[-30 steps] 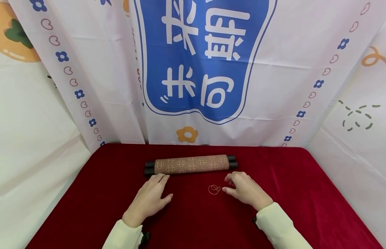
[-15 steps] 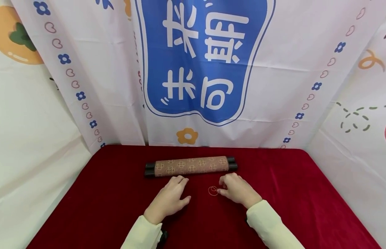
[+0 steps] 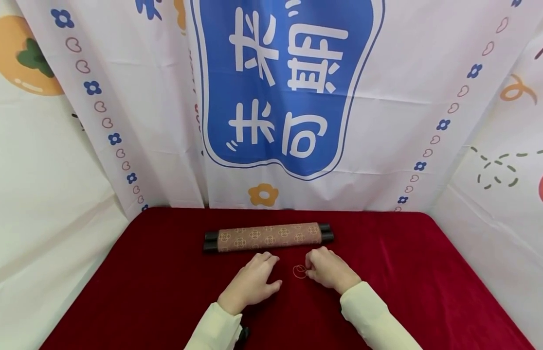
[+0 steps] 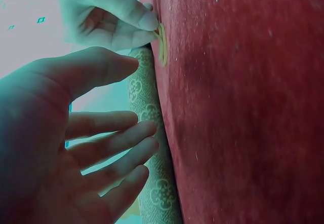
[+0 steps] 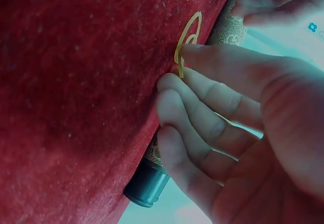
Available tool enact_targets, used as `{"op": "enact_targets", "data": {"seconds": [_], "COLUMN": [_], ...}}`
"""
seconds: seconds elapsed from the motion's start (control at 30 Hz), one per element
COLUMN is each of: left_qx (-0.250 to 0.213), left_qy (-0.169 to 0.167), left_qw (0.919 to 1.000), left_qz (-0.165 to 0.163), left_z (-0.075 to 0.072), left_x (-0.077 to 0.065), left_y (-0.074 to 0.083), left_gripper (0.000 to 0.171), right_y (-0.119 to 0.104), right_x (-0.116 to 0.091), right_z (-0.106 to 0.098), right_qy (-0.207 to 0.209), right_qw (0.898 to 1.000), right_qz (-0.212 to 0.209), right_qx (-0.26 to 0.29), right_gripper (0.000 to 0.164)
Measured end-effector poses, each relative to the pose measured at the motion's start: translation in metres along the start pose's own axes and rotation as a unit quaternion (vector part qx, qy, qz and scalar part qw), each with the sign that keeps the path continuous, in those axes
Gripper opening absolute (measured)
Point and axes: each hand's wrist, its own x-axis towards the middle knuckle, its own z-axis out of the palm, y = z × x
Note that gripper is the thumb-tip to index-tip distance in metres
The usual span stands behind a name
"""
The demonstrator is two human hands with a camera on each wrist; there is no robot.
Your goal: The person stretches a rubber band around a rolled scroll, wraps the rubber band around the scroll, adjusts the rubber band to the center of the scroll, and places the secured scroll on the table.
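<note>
Right hand (image 3: 330, 269) seemingly pinches the yellow band (image 4: 163, 44) between thumb and forefinger.

your right hand (image 3: 329, 269) touches a thin looped band (image 3: 295, 273); your left hand (image 3: 250, 284) is apart from it, fingers extended; beyond both, a patterned roll (image 3: 269, 237) lies on the red table (image 3: 162, 282).
</note>
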Motion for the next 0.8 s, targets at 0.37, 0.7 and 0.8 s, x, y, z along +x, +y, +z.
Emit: {"op": "enact_targets", "data": {"seconds": [0.37,0.7,0.8], "left_qx": [-0.003,-0.018,-0.045], "left_qy": [0.009,0.010,0.016], "left_qw": [0.9998,0.9992,0.9975], "left_qz": [0.015,0.033,0.053], "left_z": [0.002,0.000,-0.002], "left_x": [0.005,0.005,0.008], "left_y": [0.007,0.008,0.006], "left_gripper": [0.046,0.045,0.042], "right_y": [-0.001,-0.006,-0.009], "right_x": [0.000,-0.003,-0.004], "right_z": [-0.002,-0.022,-0.029], "right_qy": [-0.017,-0.008,-0.008], "right_qw": [0.999,0.996,0.996], "right_qz": [-0.016,-0.070,-0.074], "right_qx": [0.022,0.054,0.058], "right_gripper": [0.013,0.011,0.011]}}
